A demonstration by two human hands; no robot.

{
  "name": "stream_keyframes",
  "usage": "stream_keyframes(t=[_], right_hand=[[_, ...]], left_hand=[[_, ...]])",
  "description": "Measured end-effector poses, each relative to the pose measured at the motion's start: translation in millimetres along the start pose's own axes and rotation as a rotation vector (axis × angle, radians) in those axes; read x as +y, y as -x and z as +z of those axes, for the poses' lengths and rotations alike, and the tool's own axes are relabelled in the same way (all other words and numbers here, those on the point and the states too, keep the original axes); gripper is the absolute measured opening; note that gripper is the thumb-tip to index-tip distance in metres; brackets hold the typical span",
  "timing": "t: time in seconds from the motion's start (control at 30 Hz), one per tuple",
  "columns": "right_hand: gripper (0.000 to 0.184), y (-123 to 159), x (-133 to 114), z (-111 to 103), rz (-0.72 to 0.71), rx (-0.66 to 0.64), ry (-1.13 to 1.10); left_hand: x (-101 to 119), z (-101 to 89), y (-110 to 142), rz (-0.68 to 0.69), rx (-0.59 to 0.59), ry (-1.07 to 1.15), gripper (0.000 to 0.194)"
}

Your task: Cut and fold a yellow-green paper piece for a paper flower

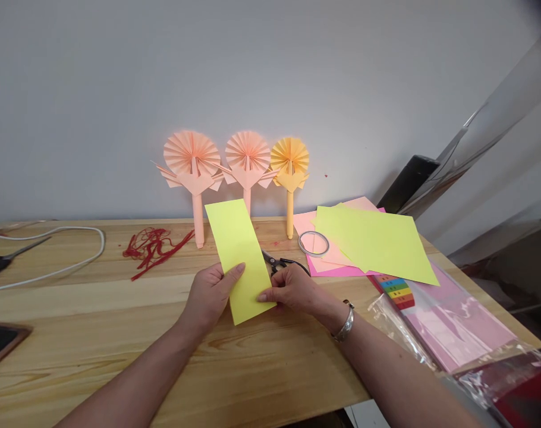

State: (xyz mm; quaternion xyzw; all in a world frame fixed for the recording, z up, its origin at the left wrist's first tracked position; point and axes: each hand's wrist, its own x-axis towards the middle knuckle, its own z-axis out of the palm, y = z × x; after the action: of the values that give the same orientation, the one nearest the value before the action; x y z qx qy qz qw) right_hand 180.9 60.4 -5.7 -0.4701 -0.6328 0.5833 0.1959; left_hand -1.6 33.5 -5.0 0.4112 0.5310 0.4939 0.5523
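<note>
A long yellow strip of paper (239, 249) is held up, tilted, above the wooden table. My left hand (212, 291) grips its left edge, thumb flat on the front. At the lower right corner, my right hand (292, 290) pinches the same paper between thumb and fingers. Behind my right hand lies a pair of black-handled scissors (292, 264), partly covered by the paper and the hand. Three folded-paper fans stand against the wall: a large pink fan (192, 156), a smaller pink fan (248, 151) with its handle partly hidden, and an orange-yellow fan (290, 156).
Right of my hands, a roll of tape (314, 243) rests on pink sheets beneath yellow paper (377, 241). A plastic-wrapped paper pack (458, 321) lies near the table's right edge. Red string (157, 249), a white cable (92, 229), other scissors (12, 258) and a dark tablet-like object (3, 342) lie leftward.
</note>
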Motion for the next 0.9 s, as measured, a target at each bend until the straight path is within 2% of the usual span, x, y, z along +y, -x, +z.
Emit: stream_keyframes(t=[0.27, 0.5, 0.7, 0.83, 0.9], right_hand=[[0.039, 3, -4, 0, -0.004, 0.023, 0.073], [0.042, 3, -3, 1, -0.051, 0.067, 0.094], [0.039, 9, -11, -6, -0.046, -0.03, -0.006], [0.041, 9, -8, -7, -0.001, -0.149, -0.117], [0.041, 7, -6, -5, 0.005, -0.162, -0.122]], left_hand=[[0, 1.4, -1, -0.022, -0.008, 0.015, 0.038], [2, 5.2, 2, 0.007, 0.021, -0.088, 0.035], [-1, 2.7, 0, 0.017, 0.065, -0.074, 0.036], [-1, 1.6, 0, 0.026, 0.068, -0.082, 0.034], [-1, 1.6, 0, 0.021, 0.07, -0.08, 0.033]])
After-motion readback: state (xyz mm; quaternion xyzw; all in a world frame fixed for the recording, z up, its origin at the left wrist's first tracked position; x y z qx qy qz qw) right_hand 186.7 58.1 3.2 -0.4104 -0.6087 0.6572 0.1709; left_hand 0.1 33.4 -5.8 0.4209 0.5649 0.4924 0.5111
